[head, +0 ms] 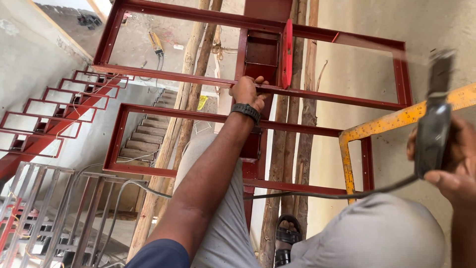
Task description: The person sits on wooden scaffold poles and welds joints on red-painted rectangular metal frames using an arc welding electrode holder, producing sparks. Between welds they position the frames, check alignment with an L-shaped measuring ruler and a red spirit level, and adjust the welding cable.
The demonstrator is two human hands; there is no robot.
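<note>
On the red steel stair frame [317, 94], at its middle crossbar just left of the red spirit level [287, 53] standing upright against it, my left hand [246, 92] is closed around the bar, a black wristwatch [246, 111] on the wrist. Right of the frame, well apart from it, my right hand [452, 164] is clamped on a dark tool handle [433, 134] with a black cable [317, 195] trailing back under the frame, crossing a yellow framing square [391, 122]. Wooden poles [297, 149] run behind the frame.
</note>
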